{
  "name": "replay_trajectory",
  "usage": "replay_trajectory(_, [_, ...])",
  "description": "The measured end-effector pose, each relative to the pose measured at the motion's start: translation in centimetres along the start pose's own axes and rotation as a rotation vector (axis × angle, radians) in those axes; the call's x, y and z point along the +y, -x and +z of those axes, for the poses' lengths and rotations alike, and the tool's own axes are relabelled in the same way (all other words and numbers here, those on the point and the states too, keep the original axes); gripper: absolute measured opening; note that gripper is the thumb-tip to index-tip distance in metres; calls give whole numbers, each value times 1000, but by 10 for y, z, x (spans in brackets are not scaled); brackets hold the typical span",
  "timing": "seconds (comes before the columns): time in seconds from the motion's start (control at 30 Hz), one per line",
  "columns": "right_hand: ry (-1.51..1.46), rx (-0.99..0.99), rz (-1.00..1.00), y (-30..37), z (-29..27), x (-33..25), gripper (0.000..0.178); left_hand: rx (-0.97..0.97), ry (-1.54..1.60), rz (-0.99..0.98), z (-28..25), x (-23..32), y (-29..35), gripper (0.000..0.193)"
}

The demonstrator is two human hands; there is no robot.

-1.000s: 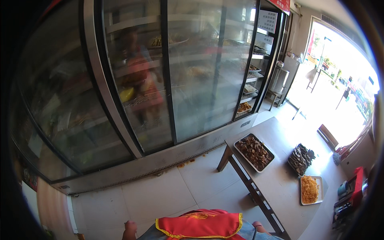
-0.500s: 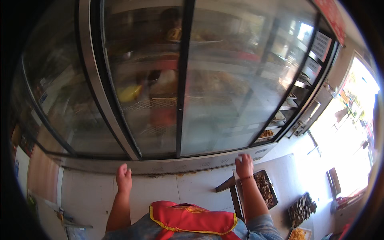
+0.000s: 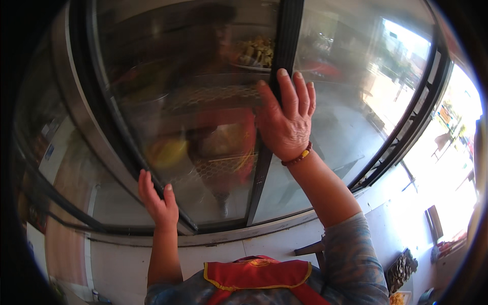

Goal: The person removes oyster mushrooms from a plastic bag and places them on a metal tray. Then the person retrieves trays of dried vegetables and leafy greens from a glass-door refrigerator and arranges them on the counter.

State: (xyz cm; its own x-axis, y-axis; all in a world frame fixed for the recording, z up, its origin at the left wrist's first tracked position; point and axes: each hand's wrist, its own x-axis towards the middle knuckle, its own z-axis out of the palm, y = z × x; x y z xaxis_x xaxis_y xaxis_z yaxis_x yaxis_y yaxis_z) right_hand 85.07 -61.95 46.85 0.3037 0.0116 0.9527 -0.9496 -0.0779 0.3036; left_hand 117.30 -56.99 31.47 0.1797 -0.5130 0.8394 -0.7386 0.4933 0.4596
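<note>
A tall cabinet with framed sliding glass doors stands before me. My right hand (image 3: 290, 119) lies with fingers spread against the black upright bar (image 3: 262, 188) where two glass panes meet. Lower and to the left, my left hand (image 3: 158, 203) is held up open at the left edge of the middle glass pane (image 3: 152, 122). Whether its fingers touch the frame there I cannot tell. Behind the hazy glass show a plate of pale yellow food (image 3: 254, 53), a blurred yellow thing (image 3: 169, 152) and mesh shelves (image 3: 213, 170). Reflections hide much of the inside.
A dark heap of dried-looking pieces (image 3: 401, 272) is on the floor at the lower right, beside a tray of orange food (image 3: 401, 297). A wooden stool leg (image 3: 309, 249) shows behind my right arm. A bright doorway opens at far right.
Both hands have risen to the cabinet. My right hand went up and left onto the black bar; my left moved up beside the pane's frame. The cabinet appears closer.
</note>
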Motion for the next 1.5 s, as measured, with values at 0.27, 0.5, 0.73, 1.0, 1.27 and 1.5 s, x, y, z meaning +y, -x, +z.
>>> replay_trajectory(0.27, [-223,150,14,-6,21,1,44,115,-118,-60,17,-7,-2,57])
replay_trajectory(0.5, [-230,400,18,15,41,52,42,106,-181,-91,27,-5,1,55])
replay_trajectory(0.73, [-45,-51,101,41,-30,147,65,87,-100,-229,21,-6,7,61])
replay_trajectory(1.0, [327,-137,156,102,-45,268,66,122,-29,-447,30,5,0,62])
replay_trajectory(1.27, [378,-54,119,122,-46,315,53,290,115,-581,47,32,-18,67])
replay_trajectory(1.5, [264,-103,293,109,-51,292,50,374,185,-672,49,30,-26,65])
